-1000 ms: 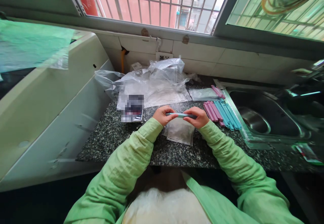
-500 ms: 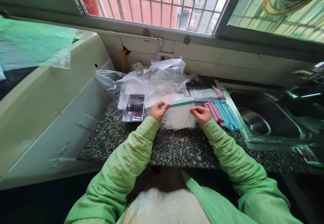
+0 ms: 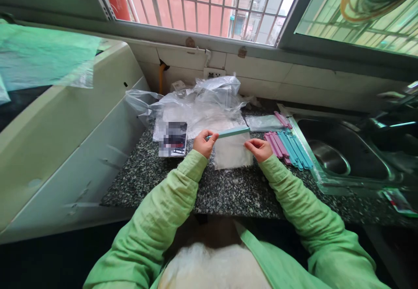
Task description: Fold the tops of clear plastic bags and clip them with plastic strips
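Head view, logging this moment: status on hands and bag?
Left hand pinches teal sealing clip. Right hand holds clear bag. Spare clips beside it, apart.

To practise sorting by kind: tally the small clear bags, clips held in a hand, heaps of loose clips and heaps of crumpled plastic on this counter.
Small clear bags: 2, one held, one by the sink
Clip in the left hand: 1
Heap of pink and blue clips: 1
Crumpled plastic heap: 1
Total: 5
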Motion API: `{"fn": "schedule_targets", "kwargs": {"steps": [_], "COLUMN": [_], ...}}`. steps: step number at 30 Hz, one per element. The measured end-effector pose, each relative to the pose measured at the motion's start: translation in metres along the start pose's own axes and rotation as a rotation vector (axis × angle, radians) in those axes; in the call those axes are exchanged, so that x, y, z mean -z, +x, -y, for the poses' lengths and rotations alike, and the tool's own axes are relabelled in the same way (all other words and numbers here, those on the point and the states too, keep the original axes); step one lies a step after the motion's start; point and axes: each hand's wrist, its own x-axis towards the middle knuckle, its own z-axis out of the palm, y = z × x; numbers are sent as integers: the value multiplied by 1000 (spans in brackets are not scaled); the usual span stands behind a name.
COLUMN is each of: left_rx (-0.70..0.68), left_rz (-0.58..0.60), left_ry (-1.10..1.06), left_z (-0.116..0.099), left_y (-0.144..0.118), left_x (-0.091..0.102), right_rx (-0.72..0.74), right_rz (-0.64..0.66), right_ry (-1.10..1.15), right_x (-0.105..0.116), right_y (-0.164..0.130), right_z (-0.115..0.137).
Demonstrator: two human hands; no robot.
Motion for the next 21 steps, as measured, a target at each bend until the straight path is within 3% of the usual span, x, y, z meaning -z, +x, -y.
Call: {"fn": "schedule_targets", "kwargs": {"steps": [5,11,21], "left_rx": [66,95,75], "left_rz": [-25,-156,-219], "left_ry": [-67,-113,-110], "left_z": [4,12,14], "left_y": [3,9,8], "left_x": [2,3,2], "right_rx": [-5,21,-6], "right_rz": [11,33,71], "right_ry": [-22,-141,-155], "right_x": [1,3,1], "right_y": [-5,-8,-8], "right_z": [5,7,7]}}
